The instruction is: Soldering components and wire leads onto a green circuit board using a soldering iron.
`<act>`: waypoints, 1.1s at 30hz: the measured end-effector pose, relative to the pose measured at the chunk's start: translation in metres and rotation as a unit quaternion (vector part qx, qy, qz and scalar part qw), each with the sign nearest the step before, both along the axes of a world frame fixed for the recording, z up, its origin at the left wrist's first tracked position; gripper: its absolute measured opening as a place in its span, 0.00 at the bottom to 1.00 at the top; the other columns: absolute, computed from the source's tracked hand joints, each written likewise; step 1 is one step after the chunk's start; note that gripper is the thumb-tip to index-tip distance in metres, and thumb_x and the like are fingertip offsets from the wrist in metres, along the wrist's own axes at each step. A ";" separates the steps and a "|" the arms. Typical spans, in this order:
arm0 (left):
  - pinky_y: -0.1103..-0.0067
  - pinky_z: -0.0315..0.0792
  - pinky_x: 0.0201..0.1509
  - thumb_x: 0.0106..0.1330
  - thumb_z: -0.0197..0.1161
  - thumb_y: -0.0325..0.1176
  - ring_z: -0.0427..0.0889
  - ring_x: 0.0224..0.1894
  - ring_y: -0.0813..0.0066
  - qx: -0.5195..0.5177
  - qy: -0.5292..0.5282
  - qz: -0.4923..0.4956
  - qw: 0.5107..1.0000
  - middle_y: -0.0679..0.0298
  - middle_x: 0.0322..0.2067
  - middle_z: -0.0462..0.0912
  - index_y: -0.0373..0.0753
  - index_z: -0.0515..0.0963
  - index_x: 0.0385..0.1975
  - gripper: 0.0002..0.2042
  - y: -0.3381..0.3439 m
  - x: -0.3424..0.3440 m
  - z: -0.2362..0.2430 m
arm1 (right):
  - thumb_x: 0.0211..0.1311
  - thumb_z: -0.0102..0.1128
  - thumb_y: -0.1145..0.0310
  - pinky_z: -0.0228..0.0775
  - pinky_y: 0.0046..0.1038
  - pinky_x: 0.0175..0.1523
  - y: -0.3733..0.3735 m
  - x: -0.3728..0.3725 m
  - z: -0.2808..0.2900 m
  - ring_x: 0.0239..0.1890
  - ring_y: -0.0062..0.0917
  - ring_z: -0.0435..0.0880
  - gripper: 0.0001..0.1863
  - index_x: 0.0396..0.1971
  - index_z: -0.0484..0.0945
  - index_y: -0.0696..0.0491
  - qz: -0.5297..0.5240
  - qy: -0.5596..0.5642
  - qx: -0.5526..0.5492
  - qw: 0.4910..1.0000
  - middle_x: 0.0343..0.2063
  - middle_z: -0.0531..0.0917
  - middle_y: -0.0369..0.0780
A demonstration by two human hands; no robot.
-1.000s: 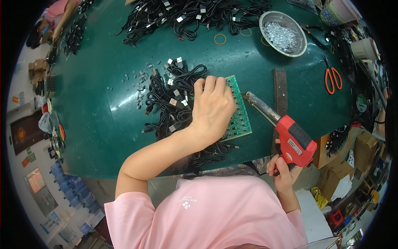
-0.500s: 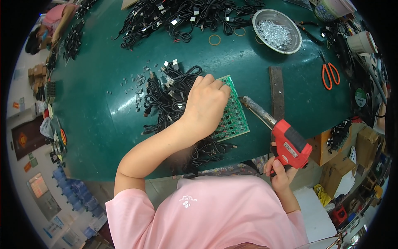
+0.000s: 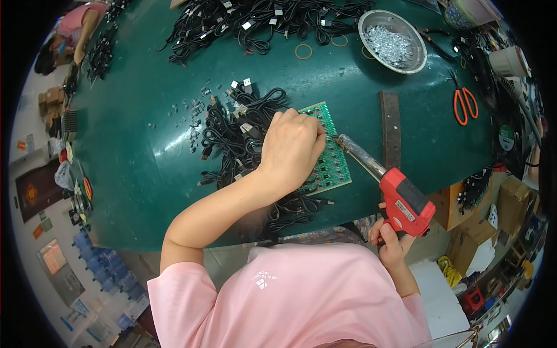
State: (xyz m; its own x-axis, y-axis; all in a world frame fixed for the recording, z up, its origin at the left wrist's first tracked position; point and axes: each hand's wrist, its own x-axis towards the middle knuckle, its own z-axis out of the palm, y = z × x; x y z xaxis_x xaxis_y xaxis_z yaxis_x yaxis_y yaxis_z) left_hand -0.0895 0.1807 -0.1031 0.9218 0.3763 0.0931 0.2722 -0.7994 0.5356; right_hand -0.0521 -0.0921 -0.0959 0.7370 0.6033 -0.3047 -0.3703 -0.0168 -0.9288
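My left hand (image 3: 292, 149) is closed in a pinch over a green circuit board (image 3: 335, 165) with rows of small parts. Its fingertips point down at the board, and whatever they hold is hidden behind the knuckles. Black USB cables (image 3: 223, 139) lie bundled to the left of the board, and some pass beneath my left hand and wrist. My right hand (image 3: 393, 242) grips the handle of a red and black soldering gun (image 3: 406, 200). The gun's metal barrel slants up and left, with its tip close to the board's right edge, next to my left fingertips.
A metal bowl of small clear pieces (image 3: 419, 57) stands at the far right. Nearby lie orange-handled scissors (image 3: 464, 107) and a dark flat strip (image 3: 390, 127). More black cables (image 3: 243, 20) are heaped at the back. Small grey bits (image 3: 194, 109) lie scattered left. Another person (image 3: 78, 29) sits far left.
My left hand has shifted slightly down along the board, its fingers drawn closer to the soldering tip. The soldering gun has barely moved. The whole view has shifted a little.
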 end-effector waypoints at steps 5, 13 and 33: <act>0.71 0.66 0.39 0.51 0.67 0.27 0.75 0.31 0.64 -0.002 -0.010 -0.003 1.000 0.62 0.22 0.80 0.36 0.80 0.23 0.03 0.000 0.001 -0.001 | 0.62 0.56 0.73 0.63 0.21 0.23 0.002 -0.001 0.000 0.16 0.18 0.71 0.20 0.51 0.66 0.67 -0.006 0.010 0.008 1.000 0.17 0.75 0.38; 0.71 0.66 0.39 0.51 0.67 0.26 0.75 0.31 0.65 0.001 -0.016 -0.006 1.000 0.62 0.23 0.80 0.36 0.80 0.23 0.03 -0.001 -0.001 -0.001 | 0.63 0.55 0.66 0.65 0.25 0.21 0.002 -0.003 -0.002 0.12 0.20 0.67 0.19 0.45 0.65 0.63 0.013 -0.010 -0.034 0.999 0.13 0.72 0.40; 0.71 0.65 0.39 0.51 0.66 0.27 0.75 0.31 0.63 0.026 -0.025 -0.012 0.999 0.62 0.22 0.79 0.37 0.79 0.21 0.03 0.001 0.000 -0.001 | 0.64 0.53 0.64 0.65 0.25 0.20 0.008 0.006 0.006 0.12 0.21 0.68 0.29 0.58 0.60 0.66 -0.011 -0.051 -0.019 0.998 0.14 0.73 0.41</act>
